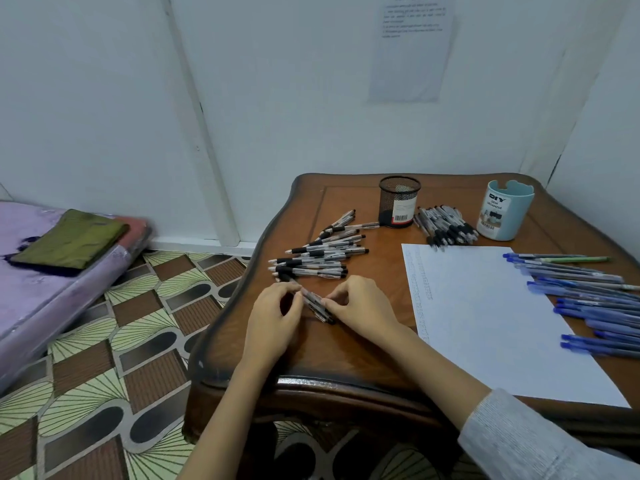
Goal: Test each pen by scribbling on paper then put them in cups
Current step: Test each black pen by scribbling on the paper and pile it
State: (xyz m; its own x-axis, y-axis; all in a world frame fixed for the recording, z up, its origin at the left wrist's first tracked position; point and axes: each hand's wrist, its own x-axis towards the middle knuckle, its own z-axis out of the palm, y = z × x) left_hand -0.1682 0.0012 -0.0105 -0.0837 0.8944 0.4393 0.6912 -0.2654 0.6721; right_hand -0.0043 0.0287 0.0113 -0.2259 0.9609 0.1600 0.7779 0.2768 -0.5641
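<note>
My left hand [273, 318] and my right hand [360, 308] meet over a small bunch of black-grip pens [317, 304] on the wooden table [346, 355], fingers curled around both ends of the bunch. Just beyond lies a loose pile of black pens [320, 256]. A second heap of black pens [445, 225] lies between the black mesh cup [399, 201] and the light blue cup [502, 211]. A white paper sheet [495, 317] with faint scribbles down its left edge lies to the right. Several blue pens [592, 299] lie across the sheet's right side.
The table stands in a white corner with a printed sheet [412, 46] taped to the wall. Its left edge drops to a patterned floor [114, 341]. A purple mattress [38, 282] with a folded olive cloth [71, 239] lies at far left.
</note>
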